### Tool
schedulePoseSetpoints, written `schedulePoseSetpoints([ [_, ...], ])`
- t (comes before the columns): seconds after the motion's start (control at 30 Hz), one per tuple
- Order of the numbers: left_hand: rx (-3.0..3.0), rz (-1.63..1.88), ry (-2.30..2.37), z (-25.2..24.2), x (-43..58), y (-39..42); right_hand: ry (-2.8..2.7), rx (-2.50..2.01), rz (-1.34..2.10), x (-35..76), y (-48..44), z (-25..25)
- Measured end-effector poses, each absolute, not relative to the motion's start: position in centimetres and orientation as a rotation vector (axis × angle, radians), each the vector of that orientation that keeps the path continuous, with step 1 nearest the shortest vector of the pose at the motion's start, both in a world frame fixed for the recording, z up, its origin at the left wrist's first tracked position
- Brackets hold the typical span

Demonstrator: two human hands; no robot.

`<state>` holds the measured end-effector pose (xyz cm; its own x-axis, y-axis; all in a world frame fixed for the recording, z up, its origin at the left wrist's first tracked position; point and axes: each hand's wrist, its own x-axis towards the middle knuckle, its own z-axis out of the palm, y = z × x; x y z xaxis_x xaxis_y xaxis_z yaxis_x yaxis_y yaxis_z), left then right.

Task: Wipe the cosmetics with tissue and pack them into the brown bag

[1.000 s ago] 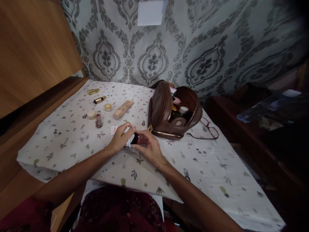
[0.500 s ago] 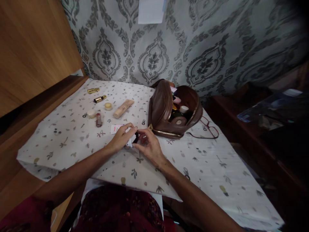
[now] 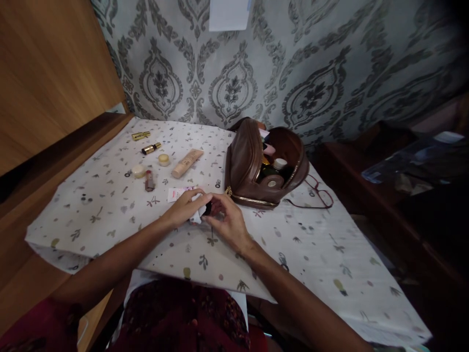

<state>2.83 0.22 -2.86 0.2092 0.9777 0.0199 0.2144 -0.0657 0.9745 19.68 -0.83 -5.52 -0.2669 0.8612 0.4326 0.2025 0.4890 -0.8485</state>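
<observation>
Clock centred on where the hands meet, 12 = toward wall. Left hand [image 3: 186, 205] pinching white cloth [image 3: 198, 214], bunched against small dark item [image 3: 208, 209]. Right hand [image 3: 227, 215] curled, thumb and fingers closed on the dark item from the 3 o'clock side; item mostly hidden by fingers, type unclear. Both hands just above the table [image 3: 311, 278], near its front edge.

White-and-pink packet [image 3: 177, 194] at 10, just beside left hand, lying flat. Beige tube [image 3: 187, 163] at 11, on its side. Mauve lipstick [image 3: 149, 182] and pale round jar [image 3: 138, 171] at about 10, just beside each other. Yellow-lidded jar [image 3: 163, 159], dark bottle with gold cap [image 3: 151, 148] and gold tube [image 3: 141, 136] between 10 and 11, gold tube farthest out.

Brown bag [image 3: 242, 159] at 2, unzipped, white-capped container [image 3: 280, 164] and pink item [image 3: 269, 149] inside. Red-framed glasses [image 3: 324, 198] at 3, past bag. Clear plastic bottle [image 3: 395, 159] between 2 and 3, off the table. White paper [image 3: 229, 14] on wall at 12.
</observation>
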Motion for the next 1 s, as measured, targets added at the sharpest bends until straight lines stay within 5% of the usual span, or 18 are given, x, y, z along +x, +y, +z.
schedulePoseSetpoints([
  [1.0,1.591,1.007,1.23,-2.48,2.9,0.17,-1.656,-0.903,1.011,19.52,-0.99,-5.81],
])
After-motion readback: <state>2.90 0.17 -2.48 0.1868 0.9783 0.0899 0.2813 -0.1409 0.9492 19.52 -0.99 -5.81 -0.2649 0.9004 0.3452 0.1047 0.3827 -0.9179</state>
